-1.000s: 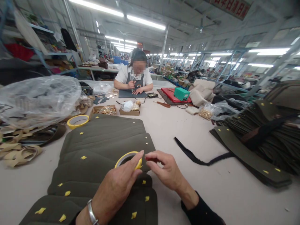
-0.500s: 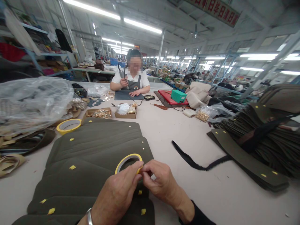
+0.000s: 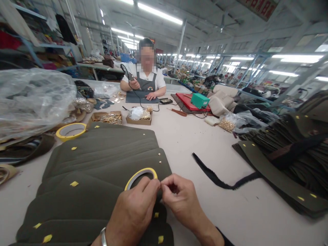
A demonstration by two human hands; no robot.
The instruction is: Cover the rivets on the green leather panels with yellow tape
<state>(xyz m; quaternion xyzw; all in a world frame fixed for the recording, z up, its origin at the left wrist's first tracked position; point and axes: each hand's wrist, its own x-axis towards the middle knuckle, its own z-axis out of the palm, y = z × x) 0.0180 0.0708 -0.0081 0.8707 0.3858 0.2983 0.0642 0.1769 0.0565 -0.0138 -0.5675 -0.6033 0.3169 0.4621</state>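
My left hand [image 3: 134, 206] is closed around the near side of a yellow tape roll [image 3: 136, 174], tilted above dark olive fabric panels [image 3: 99, 164]. Close against it, the thumb and fingertips of my right hand [image 3: 181, 198] are pinched together at the roll's right edge. Whatever lies between those fingertips is too small to make out. Small yellow tape pieces [image 3: 74, 183] are stuck on the overlapping panels, and small metal studs [image 3: 159, 154] show near their right edge.
Another tape roll [image 3: 71, 131] lies beyond the panels, near boxes of metal parts [image 3: 107, 118]. To the right are a black strip [image 3: 212, 176] and a stack of olive pieces [image 3: 276, 177]. Across the table a co-worker [image 3: 146, 82] holds a corded tool; a green box [image 3: 200, 100] stands nearby.
My left fingers have curled more tightly over the tape roll. The right hand has shifted slightly right, still pinched. The view has tipped down, and the co-worker's tool hand has moved left.
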